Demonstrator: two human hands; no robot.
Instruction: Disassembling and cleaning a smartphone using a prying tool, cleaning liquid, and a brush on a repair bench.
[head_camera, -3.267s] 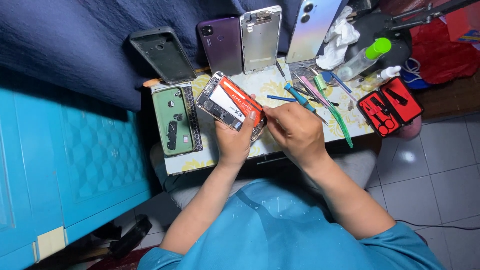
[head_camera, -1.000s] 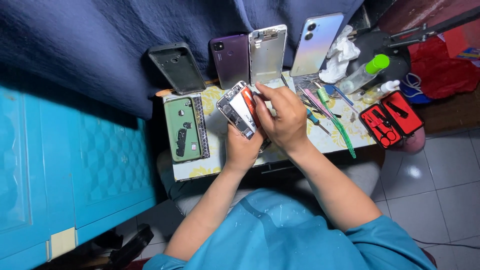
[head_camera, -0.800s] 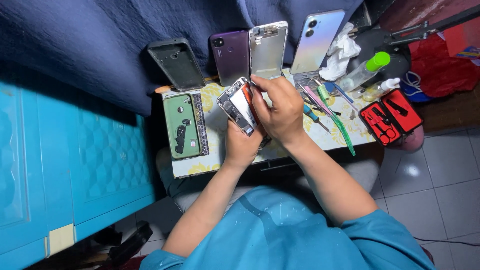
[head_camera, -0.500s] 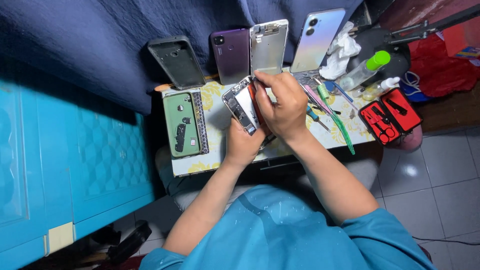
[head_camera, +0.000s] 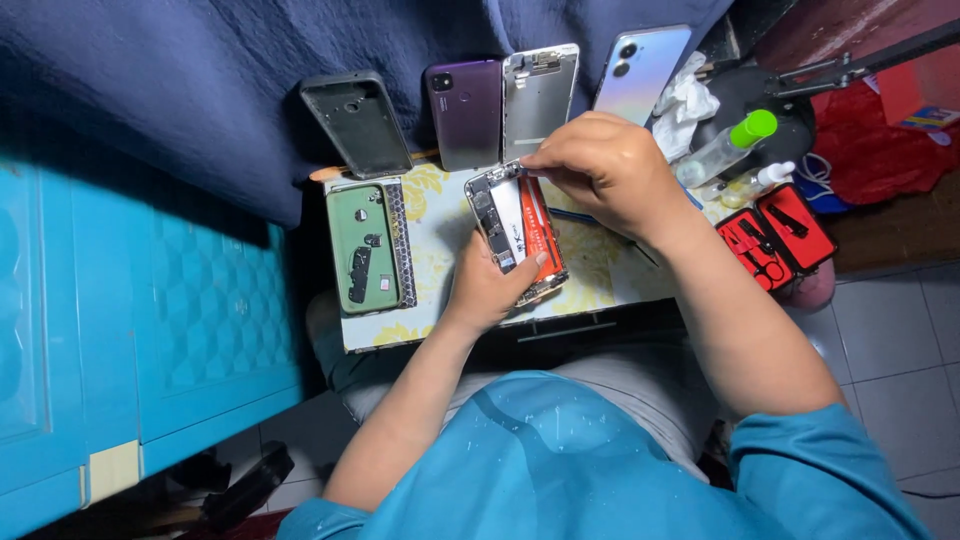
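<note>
A small work table (head_camera: 440, 315) with a yellow flowered top sits before a dark blue cloth (head_camera: 200, 90). At the table's centre lies an opened phone (head_camera: 515, 232) with an orange battery, cradled from six o'clock by the left hand (head_camera: 485, 290), fingers wrapped around its lower edge. The right hand (head_camera: 605, 170) pinches at the phone's twelve o'clock end; whatever it grasps is hidden. A green phone frame (head_camera: 363, 247) lies at nine o'clock, a red tool case (head_camera: 775, 235) at three.

Bright light on the work surface — dark, shadowed edges; sharp focus.
</note>
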